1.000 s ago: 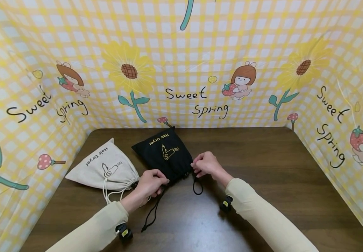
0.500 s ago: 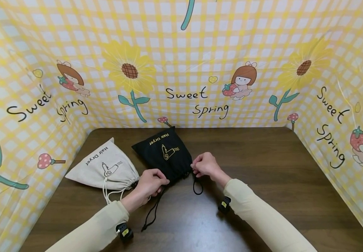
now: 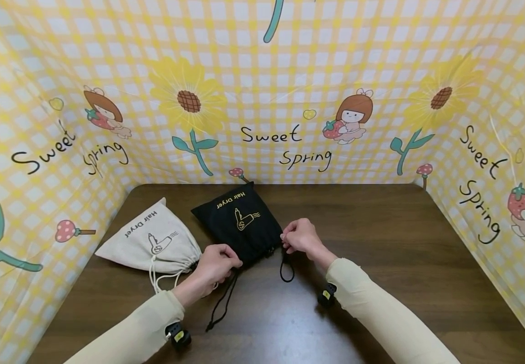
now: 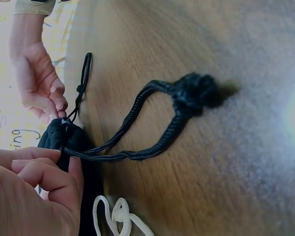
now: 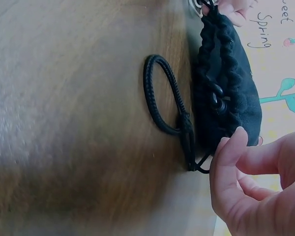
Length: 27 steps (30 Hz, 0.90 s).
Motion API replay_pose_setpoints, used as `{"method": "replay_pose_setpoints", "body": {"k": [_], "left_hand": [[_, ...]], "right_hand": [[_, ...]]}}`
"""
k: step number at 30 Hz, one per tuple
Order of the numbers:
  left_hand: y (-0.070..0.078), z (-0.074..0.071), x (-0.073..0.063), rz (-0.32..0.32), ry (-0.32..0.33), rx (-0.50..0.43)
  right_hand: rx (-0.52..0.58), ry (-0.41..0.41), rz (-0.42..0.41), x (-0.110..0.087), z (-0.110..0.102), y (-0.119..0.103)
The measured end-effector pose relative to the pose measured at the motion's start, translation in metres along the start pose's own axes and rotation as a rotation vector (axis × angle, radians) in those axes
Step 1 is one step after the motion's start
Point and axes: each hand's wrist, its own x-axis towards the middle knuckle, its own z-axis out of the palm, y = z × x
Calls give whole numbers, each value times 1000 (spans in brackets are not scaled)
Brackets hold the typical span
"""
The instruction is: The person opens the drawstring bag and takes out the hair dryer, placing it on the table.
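A black drawstring bag (image 3: 244, 227), printed "Hair Dryer" in yellow, lies on the table with its gathered mouth towards me. My left hand (image 3: 212, 268) pinches the left corner of that mouth, where a knotted black cord loop (image 4: 162, 152) hangs out. At the right corner, my right hand (image 3: 302, 237) pinches the edge between thumb and fingertips, beside a second cord loop (image 5: 148, 93). Between the hands the ruffled mouth is slightly parted, and a small black looped piece (image 5: 216, 101) shows in the gap. The rest of the bag's inside is hidden.
A cream drawstring bag (image 3: 148, 237) with the same print lies left of the black one, partly behind my left hand. Its white cords (image 3: 155, 275) trail on the brown table (image 3: 358, 212). Yellow checked cloth (image 3: 262, 91) walls the back and sides.
My right hand has shifted slightly right and the left hand slightly left, drawing the black bag's mouth a little wider. The cream bag has stayed in place.
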Motion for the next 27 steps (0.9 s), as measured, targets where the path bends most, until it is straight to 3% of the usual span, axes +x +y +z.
{"method": "replay_pose_setpoints", "body": {"k": [27], "left_hand": [[-1, -1, 0, 8, -9, -38]], "right_hand": [[-7, -83, 12, 0, -3, -1]]}}
